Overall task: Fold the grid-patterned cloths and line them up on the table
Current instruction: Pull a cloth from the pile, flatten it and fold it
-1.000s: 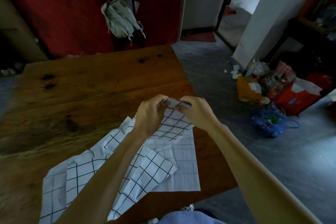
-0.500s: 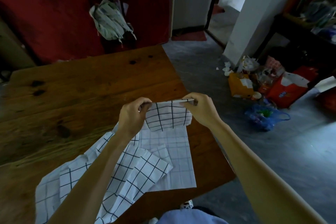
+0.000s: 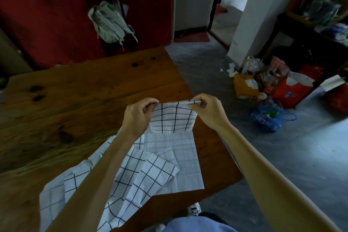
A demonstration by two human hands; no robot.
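Observation:
A white cloth with a bold black grid (image 3: 173,118) is held up above the wooden table (image 3: 79,103), stretched between my two hands. My left hand (image 3: 137,117) pinches its upper left corner and my right hand (image 3: 209,111) pinches its upper right corner. Below it, a cloth with a faint fine grid (image 3: 180,158) lies flat near the table's right edge. More bold-grid cloth (image 3: 131,181) lies crumpled under my left forearm, reaching the near edge.
The table's right edge runs close beside the flat cloth. On the floor to the right stand an orange box (image 3: 244,86), a red bag (image 3: 293,90) and a blue plastic bag (image 3: 271,117). A pale backpack (image 3: 109,20) hangs on the red wall behind.
My hands have moved apart, spreading the bold-grid cloth's top edge taut between them, and lifted it a little off the pile.

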